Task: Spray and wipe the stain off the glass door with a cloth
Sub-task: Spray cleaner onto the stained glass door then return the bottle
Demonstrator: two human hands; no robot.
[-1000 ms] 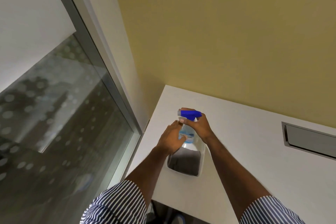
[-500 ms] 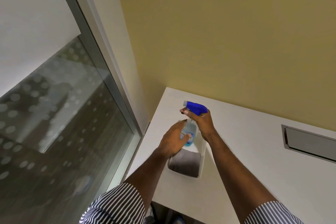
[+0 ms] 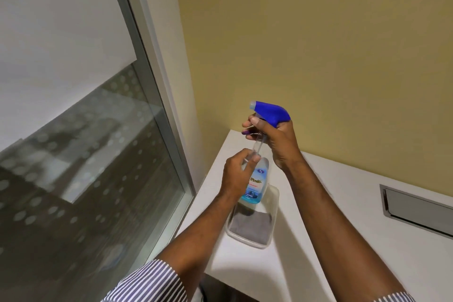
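A clear spray bottle [image 3: 257,184] with blue liquid and a blue trigger head [image 3: 270,111] hangs above a clear plastic tray [image 3: 274,206]. My right hand [image 3: 277,141] grips the neck just under the trigger head, with the nozzle pointing left. My left hand [image 3: 239,173] holds the bottle's body from the left side. A folded grey cloth [image 3: 252,224] lies in the tray beneath the bottle. The glass door [image 3: 81,167], with a frosted dot pattern and a grey metal frame, fills the left side.
The tray rests on a white counter [image 3: 343,216] against a yellow wall [image 3: 318,44]. A recessed metal flap [image 3: 416,208] sits in the counter at the right. The counter's left edge lies close to the door frame.
Both hands have lifted the spray bottle up out of the tray, so its base now hangs above the cloth. The view has also moved closer.
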